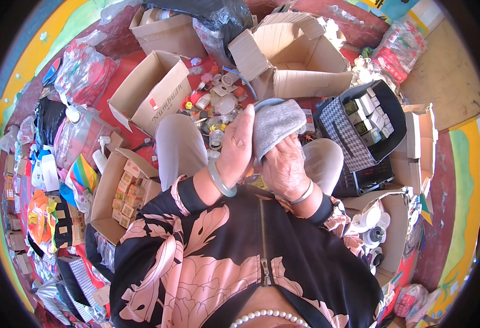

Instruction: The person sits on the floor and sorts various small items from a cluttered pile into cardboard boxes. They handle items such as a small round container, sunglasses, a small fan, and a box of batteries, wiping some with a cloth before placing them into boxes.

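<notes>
My left hand (237, 146) and my right hand (284, 164) are raised close together in front of my chest, above my knees. Both grip a folded grey cloth (275, 123), which is wrapped over something round with a blue-grey rim (267, 102); the thing under the cloth is mostly hidden. A pale green bangle sits on my left wrist and a silver one on my right. I sit with grey trousers and a black and pink flowered jacket.
Open cardboard boxes (152, 90) (294, 60) stand ahead on a red floor among small jars and lids (218, 104). A patterned black bin (354, 136) with small boxes is at right. A box of small packets (128, 191) and bags lie at left.
</notes>
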Demonstrator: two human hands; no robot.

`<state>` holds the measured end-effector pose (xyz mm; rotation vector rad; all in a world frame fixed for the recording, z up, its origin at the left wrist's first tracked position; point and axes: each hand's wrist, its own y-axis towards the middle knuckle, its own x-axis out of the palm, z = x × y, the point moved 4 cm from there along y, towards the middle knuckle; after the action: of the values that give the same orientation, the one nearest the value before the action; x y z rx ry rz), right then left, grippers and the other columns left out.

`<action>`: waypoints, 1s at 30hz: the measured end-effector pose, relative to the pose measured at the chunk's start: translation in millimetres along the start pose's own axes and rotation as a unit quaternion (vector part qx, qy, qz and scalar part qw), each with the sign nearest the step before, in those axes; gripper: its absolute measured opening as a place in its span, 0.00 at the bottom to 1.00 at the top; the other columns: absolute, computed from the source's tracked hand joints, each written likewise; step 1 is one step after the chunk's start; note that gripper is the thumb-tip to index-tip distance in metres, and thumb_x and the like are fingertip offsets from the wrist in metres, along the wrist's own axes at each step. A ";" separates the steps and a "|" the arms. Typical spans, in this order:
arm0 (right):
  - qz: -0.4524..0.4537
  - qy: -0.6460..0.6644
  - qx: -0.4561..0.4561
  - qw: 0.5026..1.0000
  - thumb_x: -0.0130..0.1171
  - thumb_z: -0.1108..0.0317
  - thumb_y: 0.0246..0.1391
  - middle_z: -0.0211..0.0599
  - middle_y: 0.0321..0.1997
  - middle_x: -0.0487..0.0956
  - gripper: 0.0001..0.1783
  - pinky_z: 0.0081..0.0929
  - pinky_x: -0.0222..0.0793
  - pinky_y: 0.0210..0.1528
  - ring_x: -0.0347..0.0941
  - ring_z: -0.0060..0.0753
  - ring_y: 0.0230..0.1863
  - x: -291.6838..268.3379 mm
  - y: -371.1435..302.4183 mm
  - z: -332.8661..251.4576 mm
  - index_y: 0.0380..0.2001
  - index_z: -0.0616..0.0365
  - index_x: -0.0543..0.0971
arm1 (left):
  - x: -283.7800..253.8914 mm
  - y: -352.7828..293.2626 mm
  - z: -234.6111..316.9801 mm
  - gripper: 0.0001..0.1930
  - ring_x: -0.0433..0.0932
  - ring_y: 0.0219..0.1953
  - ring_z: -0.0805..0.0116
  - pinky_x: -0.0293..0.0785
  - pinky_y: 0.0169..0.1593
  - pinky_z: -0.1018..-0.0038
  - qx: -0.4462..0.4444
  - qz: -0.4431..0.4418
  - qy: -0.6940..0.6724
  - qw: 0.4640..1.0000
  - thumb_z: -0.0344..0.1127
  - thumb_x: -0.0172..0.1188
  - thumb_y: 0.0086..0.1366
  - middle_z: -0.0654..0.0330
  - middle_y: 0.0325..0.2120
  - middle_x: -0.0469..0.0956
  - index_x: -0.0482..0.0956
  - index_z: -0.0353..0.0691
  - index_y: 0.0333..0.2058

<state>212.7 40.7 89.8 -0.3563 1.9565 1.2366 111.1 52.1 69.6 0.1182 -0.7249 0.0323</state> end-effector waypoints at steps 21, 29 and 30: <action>0.301 0.633 0.271 0.660 0.56 0.69 0.54 0.32 0.57 0.64 0.33 0.25 0.61 0.56 0.62 0.26 0.56 6.3 -25.8 46.8 0.62 0.55 0.56 | 27.7 -4.4 -8.9 0.24 0.67 0.52 0.65 0.60 0.57 0.71 0.128 -0.088 0.227 0.961 0.44 0.33 0.70 0.53 0.51 0.67 0.61 0.30 0.55; 0.263 0.507 0.363 0.736 0.44 0.69 0.63 0.30 0.42 0.75 0.14 0.18 0.66 0.46 0.68 0.16 0.43 3.3 -41.4 83.4 0.47 0.63 0.72 | 17.5 -9.9 -34.4 0.21 0.68 0.51 0.67 0.66 0.53 0.72 -0.009 -0.055 0.059 0.997 0.29 0.50 0.64 0.55 0.50 0.67 0.60 0.35 0.55; 0.249 0.490 0.373 0.748 0.43 0.67 0.63 0.29 0.40 0.76 0.14 0.17 0.67 0.44 0.69 0.16 0.41 5.7 -49.7 92.7 0.46 0.63 0.72 | 14.7 -10.7 -35.8 0.21 0.69 0.51 0.65 0.68 0.52 0.71 -0.062 -0.033 -0.006 0.998 0.28 0.51 0.63 0.54 0.50 0.67 0.61 0.36 0.55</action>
<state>281.4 96.9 33.1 -0.0232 3.4325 0.3660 146.5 45.6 51.7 0.0238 -0.7326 -0.0754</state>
